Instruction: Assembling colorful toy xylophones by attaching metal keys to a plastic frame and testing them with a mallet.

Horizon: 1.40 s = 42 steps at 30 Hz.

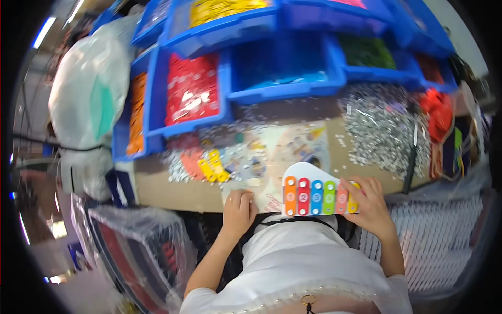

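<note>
Rainbow-barred toy xylophone [319, 194] sits gripped in the right hand [370, 205]; left hand [238, 209] presses flat cardboard [261, 201].

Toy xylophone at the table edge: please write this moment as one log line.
right hand: holds toy xylophone at its right end | left hand: closed on printed sheet | blue bins behind
</note>
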Each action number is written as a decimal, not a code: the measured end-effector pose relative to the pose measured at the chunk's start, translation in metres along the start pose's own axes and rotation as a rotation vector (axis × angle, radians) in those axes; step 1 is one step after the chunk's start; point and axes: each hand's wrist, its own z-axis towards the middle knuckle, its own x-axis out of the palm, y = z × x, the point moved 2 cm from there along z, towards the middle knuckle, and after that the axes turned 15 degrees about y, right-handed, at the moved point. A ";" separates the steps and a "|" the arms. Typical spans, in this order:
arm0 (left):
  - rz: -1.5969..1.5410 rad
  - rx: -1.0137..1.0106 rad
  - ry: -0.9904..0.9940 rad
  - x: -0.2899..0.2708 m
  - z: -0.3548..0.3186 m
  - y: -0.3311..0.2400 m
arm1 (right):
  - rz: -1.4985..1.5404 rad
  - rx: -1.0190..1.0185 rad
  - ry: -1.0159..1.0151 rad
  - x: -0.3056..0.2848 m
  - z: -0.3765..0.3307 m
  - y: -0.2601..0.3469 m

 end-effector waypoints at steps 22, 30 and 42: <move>0.236 -0.425 -0.392 0.018 0.186 0.008 | -0.071 0.061 -0.062 -0.006 0.020 0.003; 0.195 -0.345 -0.272 0.010 0.098 0.015 | -0.131 -0.012 -0.029 -0.021 0.052 -0.004; 0.388 -0.836 0.351 0.036 -0.163 0.020 | -0.132 -0.155 0.131 -0.042 0.098 0.007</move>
